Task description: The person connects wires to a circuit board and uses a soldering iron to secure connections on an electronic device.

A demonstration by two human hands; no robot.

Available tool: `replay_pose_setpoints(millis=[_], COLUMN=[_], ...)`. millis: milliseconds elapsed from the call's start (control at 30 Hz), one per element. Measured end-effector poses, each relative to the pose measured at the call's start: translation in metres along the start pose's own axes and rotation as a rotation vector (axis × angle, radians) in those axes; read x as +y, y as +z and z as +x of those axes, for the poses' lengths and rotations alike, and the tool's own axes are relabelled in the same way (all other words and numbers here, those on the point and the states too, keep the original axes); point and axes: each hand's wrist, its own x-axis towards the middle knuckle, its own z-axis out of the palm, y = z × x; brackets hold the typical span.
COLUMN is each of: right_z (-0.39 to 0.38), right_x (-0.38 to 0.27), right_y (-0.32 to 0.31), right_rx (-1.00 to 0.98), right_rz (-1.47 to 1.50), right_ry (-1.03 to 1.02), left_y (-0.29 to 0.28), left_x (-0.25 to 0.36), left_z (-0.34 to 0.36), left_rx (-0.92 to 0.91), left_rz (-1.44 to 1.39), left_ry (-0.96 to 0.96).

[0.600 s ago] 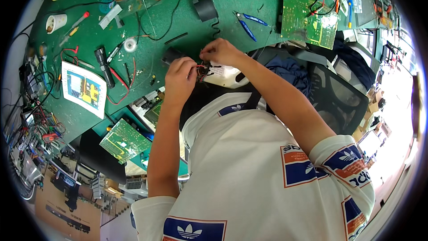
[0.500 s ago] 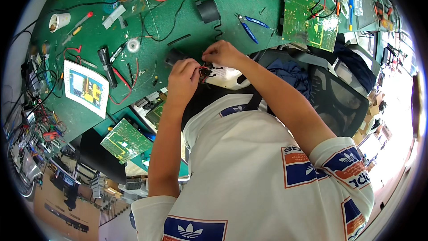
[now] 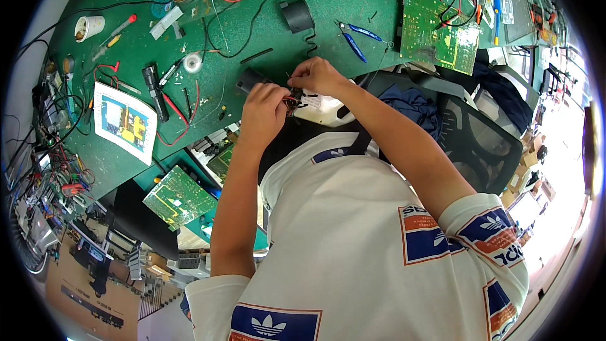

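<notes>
A white plastic housing (image 3: 323, 112) with red and black wires (image 3: 291, 100) at its left end sits at the near table edge, in front of my body. My left hand (image 3: 264, 112) is closed, its fingertips at these wires; the exact grip is partly hidden. Just to the right and farther off, my right hand (image 3: 317, 77) pinches with thumb and forefinger above the wired end. What lies in that pinch is too small to make out. Behind my left fingers lies a black cylindrical part (image 3: 250, 79), partly covered by them.
Blue-handled cutters (image 3: 355, 39) and a black module with a coiled lead (image 3: 297, 16) lie beyond my hands. A large green circuit board (image 3: 435, 31) is at right. Leftward are a flashlight (image 3: 154, 93), a solder spool (image 3: 192, 62) and a printed sheet (image 3: 125, 123). A mesh chair (image 3: 476, 142) stands at right.
My left fingers have curled slightly and shifted a little at the wires. The right hand stays almost in place. The table's left side appears slightly farther right as the view shifts.
</notes>
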Motion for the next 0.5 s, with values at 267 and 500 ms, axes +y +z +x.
replay_pose_setpoints(millis=[267,500], right_z=[-0.004,0.0018], right_x=[-0.0064,-0.0017], right_y=[-0.0026,-0.0005], right_rx=[0.007,-0.013], right_rz=[0.005,-0.038], right_ry=[-0.003,-0.091], left_y=[-0.0006,-0.0023], left_x=[0.0023,0.0031], left_z=[0.0021,0.0009], left_rx=[-0.02,-0.055], left_rz=[0.019,0.031], left_ry=[-0.017,-0.054])
